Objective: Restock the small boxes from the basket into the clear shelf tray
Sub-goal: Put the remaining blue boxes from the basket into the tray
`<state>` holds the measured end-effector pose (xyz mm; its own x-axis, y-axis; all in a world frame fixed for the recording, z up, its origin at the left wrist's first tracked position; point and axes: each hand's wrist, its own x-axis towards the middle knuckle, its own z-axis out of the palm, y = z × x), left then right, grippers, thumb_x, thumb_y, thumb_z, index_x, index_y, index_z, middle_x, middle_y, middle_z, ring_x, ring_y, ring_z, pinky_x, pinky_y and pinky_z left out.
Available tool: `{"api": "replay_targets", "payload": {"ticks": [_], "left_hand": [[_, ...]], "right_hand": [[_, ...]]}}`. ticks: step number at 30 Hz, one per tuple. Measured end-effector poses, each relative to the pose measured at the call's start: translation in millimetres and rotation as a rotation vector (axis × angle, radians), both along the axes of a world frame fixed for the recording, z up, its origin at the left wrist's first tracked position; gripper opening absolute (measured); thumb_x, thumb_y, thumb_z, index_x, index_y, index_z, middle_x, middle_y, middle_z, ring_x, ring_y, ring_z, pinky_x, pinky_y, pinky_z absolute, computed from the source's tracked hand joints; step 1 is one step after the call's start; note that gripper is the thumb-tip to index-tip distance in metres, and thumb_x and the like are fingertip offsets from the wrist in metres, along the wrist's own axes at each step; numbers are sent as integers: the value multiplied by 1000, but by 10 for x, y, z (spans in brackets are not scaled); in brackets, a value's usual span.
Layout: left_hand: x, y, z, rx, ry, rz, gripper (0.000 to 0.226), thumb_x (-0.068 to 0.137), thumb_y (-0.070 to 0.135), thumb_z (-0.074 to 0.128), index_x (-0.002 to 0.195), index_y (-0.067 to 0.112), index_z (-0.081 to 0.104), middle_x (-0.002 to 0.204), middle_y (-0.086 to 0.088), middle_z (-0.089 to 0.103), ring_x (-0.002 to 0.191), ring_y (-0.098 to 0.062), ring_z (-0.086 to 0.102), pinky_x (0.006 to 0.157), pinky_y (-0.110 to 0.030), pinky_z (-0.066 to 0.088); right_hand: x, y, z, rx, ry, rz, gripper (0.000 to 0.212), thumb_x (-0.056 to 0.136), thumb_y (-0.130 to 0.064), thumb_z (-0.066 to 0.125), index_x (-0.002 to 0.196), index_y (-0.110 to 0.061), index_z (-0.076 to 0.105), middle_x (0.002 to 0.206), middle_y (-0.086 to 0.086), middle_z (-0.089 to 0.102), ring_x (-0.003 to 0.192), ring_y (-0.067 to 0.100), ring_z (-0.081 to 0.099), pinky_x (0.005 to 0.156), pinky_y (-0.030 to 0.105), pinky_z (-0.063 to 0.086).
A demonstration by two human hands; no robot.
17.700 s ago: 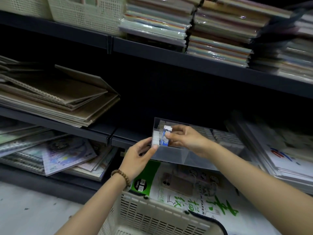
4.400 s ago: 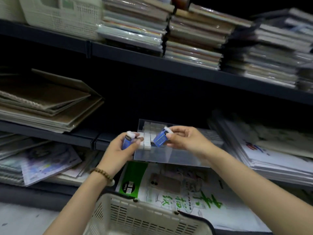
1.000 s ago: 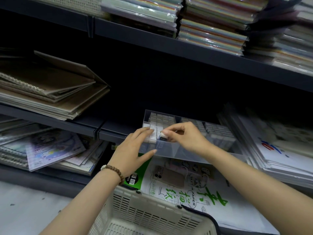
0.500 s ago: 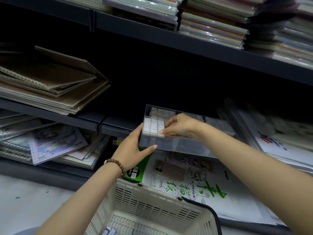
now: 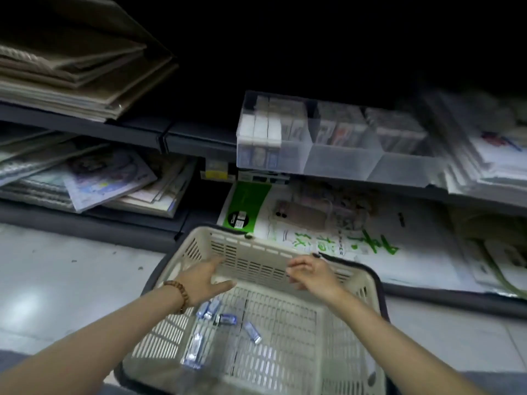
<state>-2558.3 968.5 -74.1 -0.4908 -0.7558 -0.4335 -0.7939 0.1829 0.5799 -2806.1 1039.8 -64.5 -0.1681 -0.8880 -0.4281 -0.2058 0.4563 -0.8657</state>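
Note:
A cream plastic basket (image 5: pixel 285 363) sits low in front of me with several small blue-and-white boxes (image 5: pixel 225 320) loose on its slatted floor. The clear shelf tray (image 5: pixel 339 158) stands on the shelf above, its left compartment filled with rows of the same small boxes (image 5: pixel 261 129). My left hand (image 5: pixel 204 280), with a bead bracelet at the wrist, hovers over the basket's left side, fingers straight and holding nothing. My right hand (image 5: pixel 312 273) hangs over the basket's far rim, fingers loosely curled and holding nothing.
Brown-covered notebooks (image 5: pixel 74 67) are stacked on the shelf at upper left, and colourful pads (image 5: pixel 108 183) lie on the lower shelf. A green-and-white paper pack (image 5: pixel 313 226) lies behind the basket. Sleeved paper stacks (image 5: pixel 490 158) sit right of the tray. Pale floor tiles (image 5: pixel 57 280) lie at left.
Both hands have left the clear tray and dropped down over the basket. The view has tilted downward, so the basket's floor and its loose boxes now show.

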Motion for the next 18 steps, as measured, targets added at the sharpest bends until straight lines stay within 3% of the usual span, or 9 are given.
{"api": "replay_targets", "payload": {"ticks": [4, 7, 11, 15, 18], "left_hand": [[163, 145, -734, 235, -186, 100, 68, 92, 42, 50, 145, 9, 24, 151, -7, 28, 135, -21, 34, 105, -25, 31], [151, 269, -1123, 210, -194, 131, 59, 94, 34, 49, 143, 8, 29, 148, -10, 33, 134, -22, 36, 101, -21, 29], [108, 386, -1517, 235, -81, 252, 54, 91, 15, 55, 140, 8, 35, 142, -16, 39, 128, -33, 42, 106, -34, 34], [137, 355, -1759, 125, -180, 305, 43, 89, 10, 51, 131, 4, 45, 136, -18, 39, 110, -35, 52, 94, -33, 40], [123, 321, -1851, 125, -201, 326, 49, 89, 9, 52, 136, 7, 40, 137, -18, 42, 112, -33, 52, 95, -32, 42]], "right_hand": [[147, 301, -989, 165, 10, -35, 10, 88, -3, 62, 85, -13, 59, 75, 2, 62, 57, 7, 59, 50, 15, 45], [271, 441, -1487, 248, 30, 24, 7, 85, -9, 66, 90, -12, 62, 79, -2, 62, 66, 7, 58, 55, 13, 45], [405, 497, -1872, 326, 69, 89, 28, 79, -20, 75, 102, -8, 64, 97, 1, 64, 90, 14, 61, 79, 23, 48], [505, 464, -2082, 374, 167, 107, 31, 78, -24, 76, 103, -10, 64, 105, 3, 65, 96, 16, 61, 81, 27, 49], [611, 441, -2136, 334, 312, 160, 30, 75, -30, 77, 99, -17, 64, 102, -1, 62, 92, 16, 61, 78, 29, 49]]}}
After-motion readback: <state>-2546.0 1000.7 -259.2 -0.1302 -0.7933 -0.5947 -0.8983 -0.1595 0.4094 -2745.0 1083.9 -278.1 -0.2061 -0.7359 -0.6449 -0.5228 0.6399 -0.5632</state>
